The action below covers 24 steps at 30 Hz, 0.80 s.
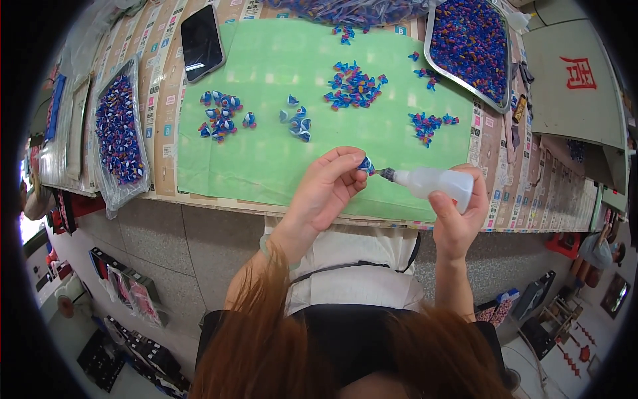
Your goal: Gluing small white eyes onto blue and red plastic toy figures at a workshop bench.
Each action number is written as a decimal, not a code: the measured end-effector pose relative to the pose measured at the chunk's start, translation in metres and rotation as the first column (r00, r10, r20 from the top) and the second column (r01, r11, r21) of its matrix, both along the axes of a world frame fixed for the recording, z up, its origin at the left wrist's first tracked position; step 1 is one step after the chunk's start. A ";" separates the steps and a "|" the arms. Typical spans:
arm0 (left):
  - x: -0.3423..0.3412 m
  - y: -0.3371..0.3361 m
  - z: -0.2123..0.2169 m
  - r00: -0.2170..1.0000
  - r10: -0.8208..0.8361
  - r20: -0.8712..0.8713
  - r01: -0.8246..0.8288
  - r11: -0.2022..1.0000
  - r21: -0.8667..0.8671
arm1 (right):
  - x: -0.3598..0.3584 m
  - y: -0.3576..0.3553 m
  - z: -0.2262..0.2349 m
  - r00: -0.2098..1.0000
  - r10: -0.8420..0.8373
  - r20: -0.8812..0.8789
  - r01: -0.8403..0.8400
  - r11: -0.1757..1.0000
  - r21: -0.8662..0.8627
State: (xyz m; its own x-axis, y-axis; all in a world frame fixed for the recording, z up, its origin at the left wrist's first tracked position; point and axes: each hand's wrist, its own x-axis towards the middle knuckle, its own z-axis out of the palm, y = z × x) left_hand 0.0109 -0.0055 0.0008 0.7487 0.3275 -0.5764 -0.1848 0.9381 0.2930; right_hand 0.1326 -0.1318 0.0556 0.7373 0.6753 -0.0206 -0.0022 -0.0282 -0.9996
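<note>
Between thumb and fingertips, my left hand pinches a small blue, white and reddish plastic piece. My right hand is wrapped round a whitish squeeze bottle, held nearly level. Its dark nozzle tip points left and is at or very close to the piece; I cannot tell if they touch. Beyond my hands on the green sheet lie a pile of blue pieces, a few blue-and-white shells, a cluster of joined pieces and a smaller blue cluster.
A metal tray heaped with blue and reddish pieces stands at the far right. At the left, a plastic-lined tray holds many blue-and-white pieces. A black-screened phone lies at the sheet's far left; a clear bag of pieces sits at the back.
</note>
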 end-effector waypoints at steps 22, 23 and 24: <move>0.003 -0.004 -0.002 0.998 0.030 0.054 -0.028 0.999 -0.039 | 0.024 -0.032 -0.038 0.805 -0.138 0.578 0.237 0.966 -0.100; 0.003 -0.005 0.001 0.999 0.022 0.049 -0.021 1.000 -0.021 | 0.010 -0.018 -0.032 0.947 -0.006 0.320 0.057 0.987 -0.150; 0.004 -0.007 0.002 0.999 0.008 0.047 -0.007 1.000 -0.004 | -0.001 -0.007 -0.030 0.991 0.131 0.038 -0.125 0.981 -0.148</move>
State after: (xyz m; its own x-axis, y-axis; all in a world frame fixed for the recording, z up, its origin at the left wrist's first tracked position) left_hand 0.0153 -0.0125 0.0028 0.7727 0.3310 -0.5417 -0.2054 0.9378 0.2800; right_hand 0.1311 -0.1385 0.0257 0.6474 0.7565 -0.0922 0.0579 -0.1695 -0.9838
